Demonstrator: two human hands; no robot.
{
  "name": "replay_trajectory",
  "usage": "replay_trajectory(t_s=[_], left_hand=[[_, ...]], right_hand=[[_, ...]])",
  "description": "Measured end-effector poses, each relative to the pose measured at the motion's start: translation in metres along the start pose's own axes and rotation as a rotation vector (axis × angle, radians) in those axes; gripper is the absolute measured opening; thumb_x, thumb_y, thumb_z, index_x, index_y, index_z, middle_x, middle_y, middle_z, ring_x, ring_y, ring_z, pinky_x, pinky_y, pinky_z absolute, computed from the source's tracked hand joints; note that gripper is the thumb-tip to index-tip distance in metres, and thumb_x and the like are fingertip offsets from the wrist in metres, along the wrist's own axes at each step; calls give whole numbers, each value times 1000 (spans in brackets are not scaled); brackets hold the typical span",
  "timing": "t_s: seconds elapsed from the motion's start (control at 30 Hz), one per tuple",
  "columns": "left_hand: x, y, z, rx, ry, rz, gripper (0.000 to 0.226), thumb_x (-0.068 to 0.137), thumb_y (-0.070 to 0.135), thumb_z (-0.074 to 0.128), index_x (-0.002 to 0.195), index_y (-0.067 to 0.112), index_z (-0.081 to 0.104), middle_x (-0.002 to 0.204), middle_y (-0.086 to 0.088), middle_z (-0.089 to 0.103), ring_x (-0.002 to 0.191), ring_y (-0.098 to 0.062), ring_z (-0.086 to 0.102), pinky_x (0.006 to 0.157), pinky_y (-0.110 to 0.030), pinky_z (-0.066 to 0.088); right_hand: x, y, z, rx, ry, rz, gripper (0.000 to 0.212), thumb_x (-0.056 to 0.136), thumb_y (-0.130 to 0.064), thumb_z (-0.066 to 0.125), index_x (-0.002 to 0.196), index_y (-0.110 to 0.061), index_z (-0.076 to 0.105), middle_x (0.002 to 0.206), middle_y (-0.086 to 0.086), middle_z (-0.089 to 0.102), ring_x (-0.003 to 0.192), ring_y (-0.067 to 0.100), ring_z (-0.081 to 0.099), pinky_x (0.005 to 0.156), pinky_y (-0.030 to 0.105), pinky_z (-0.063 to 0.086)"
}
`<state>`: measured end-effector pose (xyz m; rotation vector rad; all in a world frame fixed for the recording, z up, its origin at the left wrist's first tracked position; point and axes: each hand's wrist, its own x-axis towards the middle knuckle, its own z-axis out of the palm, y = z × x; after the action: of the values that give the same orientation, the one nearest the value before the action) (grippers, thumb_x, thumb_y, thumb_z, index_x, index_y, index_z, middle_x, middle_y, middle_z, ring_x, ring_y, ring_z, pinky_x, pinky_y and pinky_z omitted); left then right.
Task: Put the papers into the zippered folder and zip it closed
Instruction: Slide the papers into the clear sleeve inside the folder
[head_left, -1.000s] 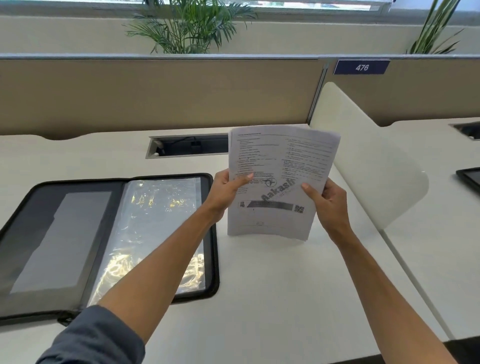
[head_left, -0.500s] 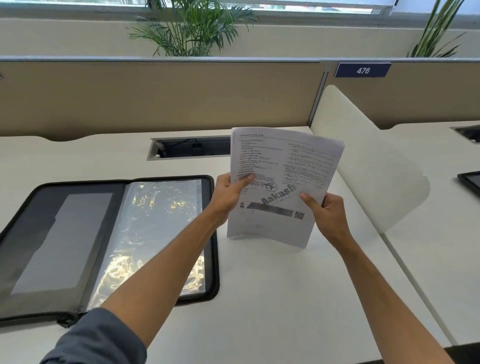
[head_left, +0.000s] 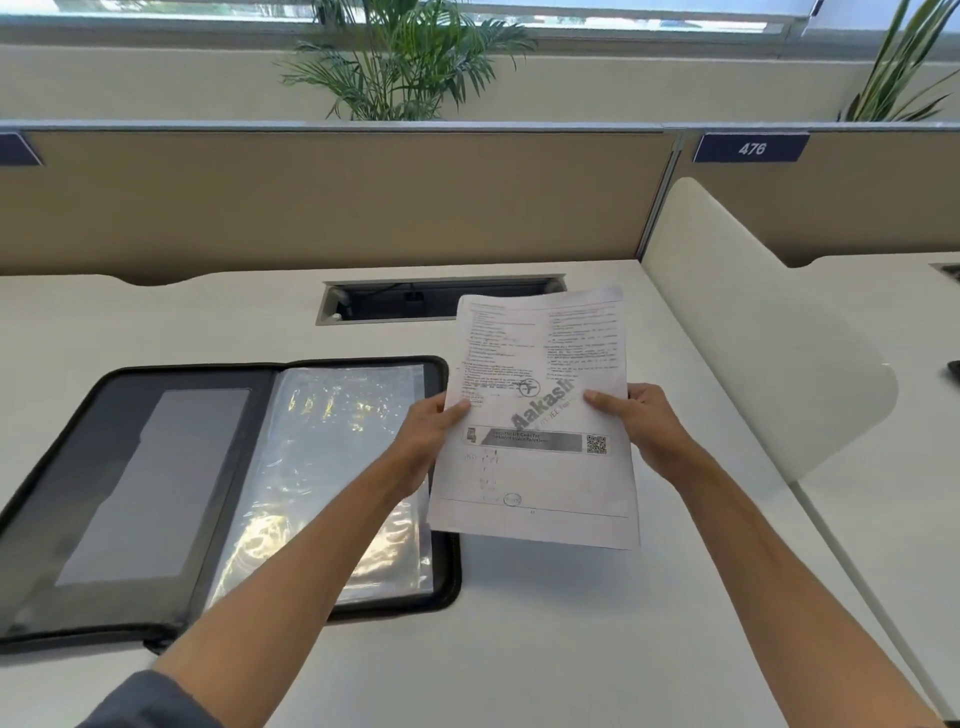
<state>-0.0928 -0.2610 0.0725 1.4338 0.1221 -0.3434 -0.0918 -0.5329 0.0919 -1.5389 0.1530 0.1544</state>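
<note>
The zippered folder (head_left: 223, 493) lies open on the desk (head_left: 545, 649) at nine o'clock, clear sleeves (head_left: 332, 467) showing. The left hand (head_left: 426, 441) and right hand (head_left: 649, 431) pinch the papers' (head_left: 540, 415) side edges. A second ago the sheets stood more upright; now they have tipped flatter and drifted leftward, overlapping the folder's right edge, so insertion looks close.
</note>
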Motion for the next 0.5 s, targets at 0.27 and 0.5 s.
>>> replay_trajectory(t_s=[0.27,0.5], left_hand=[[-6,-5,-52,20,120,-32,24,98,19,53,117,11,66,105,-11,74,90,-32,72,76,-45,59],[-3,-4,-94,-5,170,-101,28,98,31,51,110,14,70,99,-6,76,83,-24,74,64,-35,59]], right_hand=[[4,11,42,-89,-207,148,24,90,-16,67,113,-11,69,105,5,76,91,24,74,69,29,60],[14,19,81,-93,-211,141,27,89,-7,66,116,-8,68,108,8,75,86,21,74,66,27,59]])
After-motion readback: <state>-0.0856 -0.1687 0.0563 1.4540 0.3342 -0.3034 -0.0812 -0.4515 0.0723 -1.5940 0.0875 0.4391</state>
